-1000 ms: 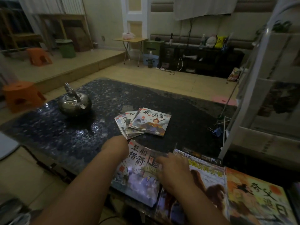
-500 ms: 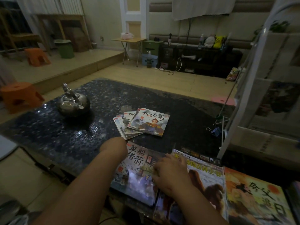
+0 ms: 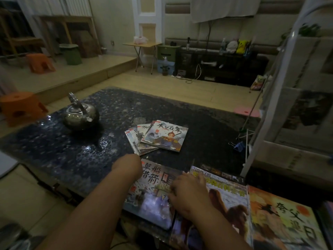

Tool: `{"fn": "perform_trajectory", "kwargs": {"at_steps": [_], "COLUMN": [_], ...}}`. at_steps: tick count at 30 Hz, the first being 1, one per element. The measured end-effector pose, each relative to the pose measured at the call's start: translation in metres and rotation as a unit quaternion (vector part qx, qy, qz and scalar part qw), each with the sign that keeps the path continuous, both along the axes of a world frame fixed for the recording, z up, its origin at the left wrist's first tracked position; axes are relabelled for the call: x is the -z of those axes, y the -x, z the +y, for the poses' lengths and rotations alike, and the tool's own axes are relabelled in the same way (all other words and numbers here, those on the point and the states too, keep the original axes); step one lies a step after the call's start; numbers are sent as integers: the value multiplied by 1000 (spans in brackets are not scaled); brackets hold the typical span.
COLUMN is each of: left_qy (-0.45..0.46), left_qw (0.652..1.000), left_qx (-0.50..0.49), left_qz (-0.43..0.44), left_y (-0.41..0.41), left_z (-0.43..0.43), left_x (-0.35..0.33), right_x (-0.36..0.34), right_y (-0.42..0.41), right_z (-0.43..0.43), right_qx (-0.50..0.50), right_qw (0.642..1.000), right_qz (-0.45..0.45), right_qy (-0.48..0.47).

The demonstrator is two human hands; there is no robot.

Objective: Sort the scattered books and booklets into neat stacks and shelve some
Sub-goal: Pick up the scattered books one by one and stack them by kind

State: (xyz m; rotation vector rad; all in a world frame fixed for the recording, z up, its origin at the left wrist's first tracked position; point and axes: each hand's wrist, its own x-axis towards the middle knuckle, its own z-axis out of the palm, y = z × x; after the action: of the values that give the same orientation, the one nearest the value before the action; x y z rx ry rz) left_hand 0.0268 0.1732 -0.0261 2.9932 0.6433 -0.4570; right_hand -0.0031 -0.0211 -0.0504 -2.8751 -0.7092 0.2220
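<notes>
A dark, glossy table (image 3: pixel 54 150) with a pebbled pattern fills the middle of the view in a dim room. A steel kettle (image 3: pixel 81 114) stands toward its far left corner, and a fanned stack of small booklets (image 3: pixel 158 138) lies near its centre. Along the near edge three large picture books lie side by side: a grey-blue picture book (image 3: pixel 149 201) on the left, an animal encyclopedia (image 3: pixel 228 201) touching it on the right, and an orange picture book (image 3: pixel 281 219) beyond that. The left hand (image 3: pixel 128 165) sits at the far left corner of the grey-blue picture book with its fingers hidden, so its hold cannot be told. The right hand (image 3: pixel 189 193) rests over the seam between that book and the encyclopedia, fingers bent onto the left book's right edge; whether they grip it is unclear. A blue binder clip (image 3: pixel 237 146) lies at the table's right edge, beside a white shelf rack (image 3: pixel 261 123). Past the table are a light floor, a raised wooden platform (image 3: pixel 86 73) at left, an orange stool (image 3: pixel 19 107) near the table's left edge, a folding table (image 3: pixel 142 44) and a dark low cabinet (image 3: pixel 225 67) against the far wall.
</notes>
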Motion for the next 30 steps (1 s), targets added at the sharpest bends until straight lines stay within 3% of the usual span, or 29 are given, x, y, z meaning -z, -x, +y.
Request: {"fn": "perform_trajectory", "kwargs": {"at_steps": [4, 10, 18, 27, 30], "left_qy": [-28, 18, -6, -3, -42], "left_qw": [999, 982, 936, 946, 941], "left_qx": [27, 117, 262, 263, 290], "left_qz": [11, -145, -234, -188, -168], "left_y": [-1, -21, -69, -107, -105], "left_z": [-5, -32, -68, -84, -87], "left_x": [-5, 6, 41, 50, 49], "right_x": [-1, -7, -17, -14, -13], "right_y": [-3, -15, -38, -54, -56], "right_z": [0, -14, -50, -70, -68], "right_qx": [18, 56, 163, 233, 245], "right_qw": [998, 991, 955, 924, 916], "right_qz": [0, -8, 26, 39, 46], "right_qy": [-52, -124, -247, -301, -313]}}
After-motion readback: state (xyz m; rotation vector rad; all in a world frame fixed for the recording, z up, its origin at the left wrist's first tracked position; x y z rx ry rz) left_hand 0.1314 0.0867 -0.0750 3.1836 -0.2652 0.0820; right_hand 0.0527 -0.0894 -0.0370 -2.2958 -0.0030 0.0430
